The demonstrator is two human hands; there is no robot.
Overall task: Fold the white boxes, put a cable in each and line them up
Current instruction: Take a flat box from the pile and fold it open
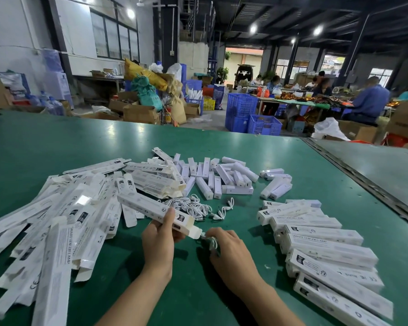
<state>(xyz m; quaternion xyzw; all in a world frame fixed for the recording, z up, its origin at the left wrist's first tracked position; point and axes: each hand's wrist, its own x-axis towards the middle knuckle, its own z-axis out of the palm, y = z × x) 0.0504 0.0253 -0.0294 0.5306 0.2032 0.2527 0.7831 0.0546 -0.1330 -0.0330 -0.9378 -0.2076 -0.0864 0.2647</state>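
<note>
The left hand (160, 241) gripped a folded white box (141, 205) near its open end, thumb lying along the top face and fingers curled beneath, holding it slantwise above the middle of the green tabletop (57, 142), toward the near edge. The right hand (231, 252) pinched a small coiled white cable (210, 240) in its bent fingertips, right at the box's open flap; whether the cable had entered the mouth could not be told.

Toward the left edge lay a loose heap of flat, unfolded boxes (57, 220), fanned and overlapping. Toward the right edge, a row of closed boxes (320, 243) lay side by side, running from mid-table to the near right corner. Just beyond the held box sat a tangle of white cables (193, 205), and further toward the far edge a scatter of short white units (210, 177).
</note>
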